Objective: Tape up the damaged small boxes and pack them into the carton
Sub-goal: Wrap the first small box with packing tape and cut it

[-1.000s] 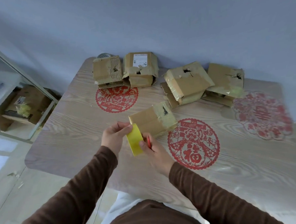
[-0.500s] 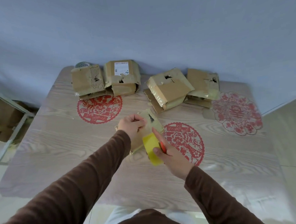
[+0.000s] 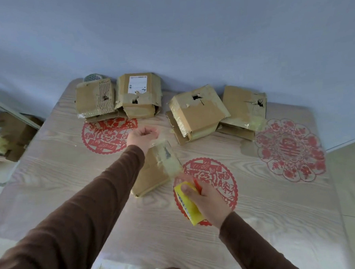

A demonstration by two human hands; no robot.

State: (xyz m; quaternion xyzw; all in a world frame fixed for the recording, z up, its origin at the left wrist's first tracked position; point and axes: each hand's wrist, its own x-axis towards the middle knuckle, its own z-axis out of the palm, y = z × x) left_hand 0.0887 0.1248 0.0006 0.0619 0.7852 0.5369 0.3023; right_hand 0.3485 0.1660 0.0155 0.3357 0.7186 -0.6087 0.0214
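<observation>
1. Left hand is reaching out past the far end of the small box in the middle of the table. Its fingers are curled tight and look like they're pinching the free end of the tape strip, though it's blurry, so that's my read and not a sure thing.
2. Right hand is sitting just on the near side of that same box, fingers and thumb wrapped round the yellow tape roll. Something thin and red-orange is poking out along the fingers; can't tell what it is.
3. The strip seems to be running from the roll up over the box top, covering the dark tear there.
4. Tips for this bit: keep the strip taut between both hands, line it up so the tear is sitting under the middle of it, then lower it flat and rub it down from the centre outward so it isn't wrinkling. Let it overhang both ends so it's wrapping onto the sides.
5. Four more torn boxes are waiting beyond the middle box, along the wall side of the table, holes showing on top.
6. There are cardboard boxes on the floor off to the left of the middle box, too blurry to say which is the carton.
</observation>
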